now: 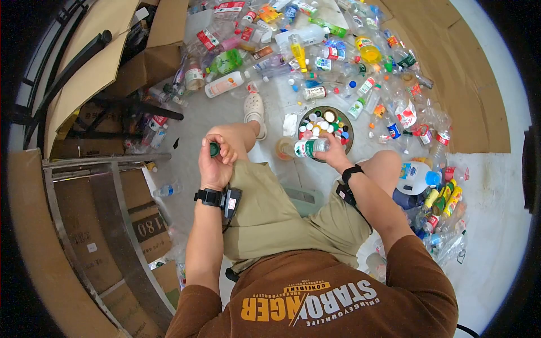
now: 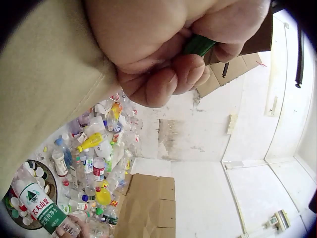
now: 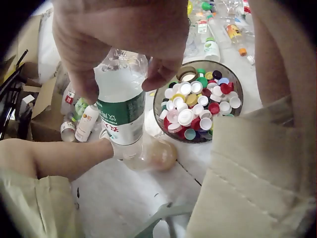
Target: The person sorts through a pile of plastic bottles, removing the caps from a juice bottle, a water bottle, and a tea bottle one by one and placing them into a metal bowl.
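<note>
Up by our left knee, our left hand [image 1: 216, 162] pinches a green cap [image 1: 214, 149] in curled fingers. Our right hand [image 1: 331, 153] grips a bottle [image 1: 307, 147] sideways over the bowl's [image 1: 349, 127] near rim, bottles [image 1: 315, 45] heaped beyond.

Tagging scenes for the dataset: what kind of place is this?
Probably an informal bottle-recycling sorting spot: a heap of empty plastic bottles on the floor, a round bowl of loose coloured caps, and flattened brown cardboard sheets along the walls.

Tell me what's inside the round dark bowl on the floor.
The round dark bowl holds loose plastic bottle caps in white, red, green, blue and yellow. Its bottom is covered by the caps, and the trouser leg hides its near edge.
</note>
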{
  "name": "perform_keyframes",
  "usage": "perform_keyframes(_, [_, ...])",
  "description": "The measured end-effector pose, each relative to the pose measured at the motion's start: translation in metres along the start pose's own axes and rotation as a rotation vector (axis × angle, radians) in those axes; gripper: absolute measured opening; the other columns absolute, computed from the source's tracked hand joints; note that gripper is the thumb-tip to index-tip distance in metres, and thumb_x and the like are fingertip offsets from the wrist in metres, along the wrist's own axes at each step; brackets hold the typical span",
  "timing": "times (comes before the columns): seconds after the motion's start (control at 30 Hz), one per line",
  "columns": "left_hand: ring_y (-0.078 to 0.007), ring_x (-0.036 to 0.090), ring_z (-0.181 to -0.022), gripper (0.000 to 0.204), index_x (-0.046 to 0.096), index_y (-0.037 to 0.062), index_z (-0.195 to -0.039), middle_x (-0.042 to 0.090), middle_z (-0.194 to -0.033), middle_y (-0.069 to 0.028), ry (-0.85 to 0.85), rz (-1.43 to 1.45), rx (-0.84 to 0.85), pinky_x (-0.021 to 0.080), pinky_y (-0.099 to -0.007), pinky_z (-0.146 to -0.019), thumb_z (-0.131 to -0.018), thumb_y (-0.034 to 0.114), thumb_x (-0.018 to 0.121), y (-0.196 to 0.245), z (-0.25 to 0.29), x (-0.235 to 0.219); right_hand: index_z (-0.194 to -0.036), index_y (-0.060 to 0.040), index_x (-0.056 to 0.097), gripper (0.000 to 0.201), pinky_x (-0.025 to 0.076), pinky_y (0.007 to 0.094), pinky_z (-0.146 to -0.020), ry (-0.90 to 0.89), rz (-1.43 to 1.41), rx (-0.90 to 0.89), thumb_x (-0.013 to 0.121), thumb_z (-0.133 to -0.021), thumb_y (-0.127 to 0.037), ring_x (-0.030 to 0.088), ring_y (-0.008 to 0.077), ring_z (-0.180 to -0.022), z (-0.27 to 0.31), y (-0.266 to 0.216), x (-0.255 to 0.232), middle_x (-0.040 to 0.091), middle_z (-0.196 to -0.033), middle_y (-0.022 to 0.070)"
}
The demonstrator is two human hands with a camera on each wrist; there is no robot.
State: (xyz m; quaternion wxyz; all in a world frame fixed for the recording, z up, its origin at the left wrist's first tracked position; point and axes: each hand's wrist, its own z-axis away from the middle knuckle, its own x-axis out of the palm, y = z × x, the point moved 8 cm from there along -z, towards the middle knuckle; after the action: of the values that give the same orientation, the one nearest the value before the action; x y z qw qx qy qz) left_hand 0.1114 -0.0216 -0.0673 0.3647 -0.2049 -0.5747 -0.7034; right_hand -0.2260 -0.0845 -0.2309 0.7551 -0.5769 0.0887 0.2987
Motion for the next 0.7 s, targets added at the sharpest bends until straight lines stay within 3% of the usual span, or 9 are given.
perform_keyframes(0.13, [-0.0100, 0.037, -0.054, 0.038, 0.049, 0.0080, -0.096, 0.044, -0.064, -0.0003, -0.010, -0.008, -0.005, 0.033, -0.0265, -0.056, -0.100, 0.046, 0.043, 0.000, -0.001, -0.001, -0.124, -0.0121, 0.051, 0.072, 0.045, 0.0411, -0.093, 0.006, 0.029, 0.013, 0.083, -0.061, -0.025, 0.052, 0.0352, -0.105, 0.002, -0.003, -0.003, 0.051, -0.113, 0.0205])
perform_keyframes(0.23, [-0.0090, 0.036, -0.054, 0.040, 0.052, 0.0088, -0.094, 0.043, -0.064, 0.0015, -0.007, -0.017, -0.010, 0.032, -0.0257, -0.056, -0.100, 0.047, 0.043, -0.002, -0.001, 0.003, -0.124, -0.0109, 0.051, 0.067, 0.046, 0.0376, -0.088, 0.092, -0.038, 0.007, 0.082, -0.065, -0.021, 0.055, 0.0297, -0.100, 0.009, -0.021, -0.019, 0.053, -0.111, 0.0163])
perform_keyframes(0.43, [-0.0102, 0.037, -0.055, 0.038, 0.050, 0.0080, -0.097, 0.045, -0.066, -0.0004, -0.043, 0.017, -0.055, 0.032, -0.0261, -0.056, -0.100, 0.045, 0.043, -0.008, -0.004, 0.011, -0.129, -0.0110, 0.046, 0.053, 0.047, 0.0311, -0.082, -0.030, -0.887, 0.181, 0.070, -0.082, -0.010, 0.055, 0.0163, -0.098, 0.049, -0.059, -0.060, 0.055, -0.109, 0.0080])
perform_keyframes(0.57, [-0.0105, 0.037, -0.055, 0.038, 0.050, 0.0077, -0.097, 0.045, -0.066, -0.0008, -0.072, -0.012, -0.064, 0.032, -0.0257, -0.056, -0.100, 0.044, 0.042, -0.010, -0.003, 0.021, -0.132, -0.0113, 0.043, 0.054, 0.046, 0.0337, -0.081, 0.040, -1.296, 0.044, 0.069, -0.084, -0.013, 0.054, 0.0186, -0.107, 0.099, -0.122, -0.107, 0.054, -0.124, 0.0066])
perform_keyframes(0.6, [-0.0104, 0.037, -0.055, 0.037, 0.050, 0.0073, -0.096, 0.045, -0.066, -0.0008, -0.082, -0.009, -0.064, 0.032, -0.0255, -0.055, -0.100, 0.043, 0.044, -0.012, -0.003, 0.023, -0.136, -0.0128, 0.041, 0.059, 0.046, 0.0371, -0.082, 0.014, -1.383, -0.015, 0.069, -0.085, -0.020, 0.051, 0.0217, -0.114, 0.110, -0.132, -0.114, 0.051, -0.132, 0.0065])
perform_keyframes(0.7, [-0.0104, 0.038, -0.056, 0.034, 0.050, 0.0068, -0.095, 0.045, -0.066, -0.0011, -0.102, -0.150, -0.059, 0.032, -0.0253, -0.054, -0.099, 0.041, 0.046, -0.013, -0.001, 0.024, -0.140, -0.0149, 0.037, 0.064, 0.045, 0.0395, -0.086, -0.222, -1.803, -0.065, 0.068, -0.086, -0.026, 0.048, 0.0231, -0.120, 0.152, -0.172, -0.123, 0.050, -0.133, 0.0078])
